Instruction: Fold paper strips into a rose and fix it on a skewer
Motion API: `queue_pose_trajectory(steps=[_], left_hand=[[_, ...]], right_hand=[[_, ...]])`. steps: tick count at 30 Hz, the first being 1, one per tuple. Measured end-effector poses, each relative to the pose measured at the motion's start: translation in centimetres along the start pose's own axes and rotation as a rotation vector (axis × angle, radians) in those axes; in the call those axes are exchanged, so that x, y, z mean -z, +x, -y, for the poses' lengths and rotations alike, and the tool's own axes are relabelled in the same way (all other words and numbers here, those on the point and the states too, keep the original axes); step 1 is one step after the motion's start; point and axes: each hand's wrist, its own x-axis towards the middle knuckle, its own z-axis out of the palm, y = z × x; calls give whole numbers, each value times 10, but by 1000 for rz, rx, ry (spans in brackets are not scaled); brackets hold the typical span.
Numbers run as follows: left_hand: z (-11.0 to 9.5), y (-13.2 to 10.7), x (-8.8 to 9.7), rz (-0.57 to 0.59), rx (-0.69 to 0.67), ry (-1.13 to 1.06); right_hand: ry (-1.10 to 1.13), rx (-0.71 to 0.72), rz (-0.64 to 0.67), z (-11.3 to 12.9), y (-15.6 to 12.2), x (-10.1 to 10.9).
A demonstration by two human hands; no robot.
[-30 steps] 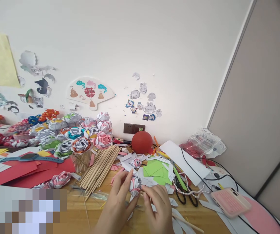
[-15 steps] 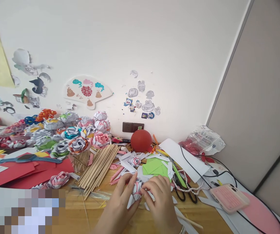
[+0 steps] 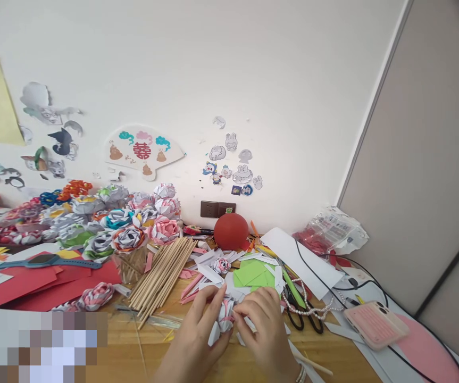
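Observation:
Between my two hands is a small white-and-pink paper flower [image 3: 226, 314], low over the wooden table [image 3: 121, 351]. My left hand [image 3: 197, 330] grips it from the left, thumb beneath and fingers behind. From the right, my right hand [image 3: 263, 324] pinches at the flower's edge with thumb and forefinger. Just beyond my fingertips lie green paper squares [image 3: 253, 272] and a finished-looking small paper rose [image 3: 222, 265] among white and pink strips [image 3: 209, 271]. Part of the held flower is hidden by my fingers.
Wooden sticks [image 3: 165, 276] lie left of my hands, beside many paper flowers [image 3: 129, 238] and red paper [image 3: 65, 287]. A red balloon [image 3: 231, 231] sits at the wall. To the right are black-handled scissors [image 3: 315, 322], pearl beads [image 3: 313, 306], a pink-cased phone [image 3: 376, 324] and black cables [image 3: 313, 271].
Both hands stay in nearly the same place around the paper flower. The flower has tilted slightly, and my right fingers have shifted a little at its edge.

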Motion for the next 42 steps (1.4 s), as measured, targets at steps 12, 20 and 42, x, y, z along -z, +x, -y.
queue_pose_trajectory(steps=[12,20,42], left_hand=[[2,1,-1,17,-2,24],[6,-2,-3,18,-5,57],[10,-3,-4,44,-50,75]], right_hand=[[25,-24,29,-6,0,-3],[-92,110,-6,-3,-2,-5],[610,-521,246,-10,3,-5]])
